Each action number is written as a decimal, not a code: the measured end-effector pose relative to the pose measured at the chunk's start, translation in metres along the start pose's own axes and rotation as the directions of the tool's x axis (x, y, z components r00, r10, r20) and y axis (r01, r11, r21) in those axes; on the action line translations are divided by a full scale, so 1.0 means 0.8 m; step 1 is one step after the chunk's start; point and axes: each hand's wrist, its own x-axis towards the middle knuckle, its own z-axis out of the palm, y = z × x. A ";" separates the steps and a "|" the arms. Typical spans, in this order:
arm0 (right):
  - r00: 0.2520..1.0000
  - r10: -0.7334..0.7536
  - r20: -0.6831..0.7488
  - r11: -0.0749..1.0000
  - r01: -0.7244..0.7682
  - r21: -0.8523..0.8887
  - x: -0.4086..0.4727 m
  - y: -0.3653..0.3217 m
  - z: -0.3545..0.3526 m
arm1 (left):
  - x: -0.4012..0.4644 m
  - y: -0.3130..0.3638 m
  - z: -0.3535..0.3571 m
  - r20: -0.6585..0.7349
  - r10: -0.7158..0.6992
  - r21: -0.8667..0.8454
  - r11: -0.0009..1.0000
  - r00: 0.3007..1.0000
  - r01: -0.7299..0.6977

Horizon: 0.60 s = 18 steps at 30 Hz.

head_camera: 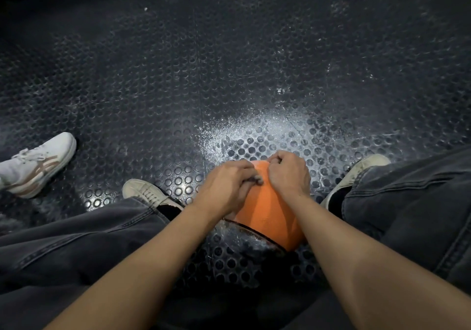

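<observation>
An orange ball (267, 212) stands on the studded black floor between my feet. A ragged dark layer (254, 235) hangs at its lower edge, dusted with white. My left hand (226, 186) lies on the ball's upper left, its fingertips pinching a small pale bit (257, 179) against the orange surface. My right hand (288, 174) sits on the ball's top right with its fingers curled tight against the crown. The two hands nearly touch, and what lies under the right fingers is hidden.
White powder (254, 130) is scattered on the rubber floor (178, 74) just beyond the ball. My pale shoes (145, 192) (362, 171) and dark jeans flank the ball. Another person's white sneaker (38, 164) stands at the far left.
</observation>
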 end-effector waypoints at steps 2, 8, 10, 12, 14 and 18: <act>1.000 0.028 0.011 0.999 -0.028 0.034 0.001 0.002 0.005 | -0.012 -0.005 0.001 0.026 0.056 0.018 0.998 0.998 -0.056; 0.994 0.075 0.084 0.977 -0.090 0.194 0.011 0.011 -0.004 | -0.024 -0.008 -0.020 0.224 0.166 0.096 0.977 0.960 -0.191; 0.996 0.043 0.083 0.982 -0.057 0.177 0.008 0.015 -0.009 | 0.009 0.003 -0.008 0.133 0.076 0.082 0.993 0.988 -0.088; 0.998 0.017 0.068 0.986 -0.028 0.165 0.002 0.018 -0.005 | 0.035 0.007 -0.001 0.077 -0.053 0.097 0.994 0.996 0.045; 0.999 0.025 0.038 0.992 -0.030 0.123 -0.003 0.017 0.000 | 0.032 0.000 -0.002 0.132 -0.061 0.108 0.993 0.989 0.047; 0.998 0.060 0.029 0.994 -0.062 0.086 -0.002 0.013 0.000 | -0.010 -0.001 -0.029 0.313 0.156 0.034 0.984 0.937 -0.176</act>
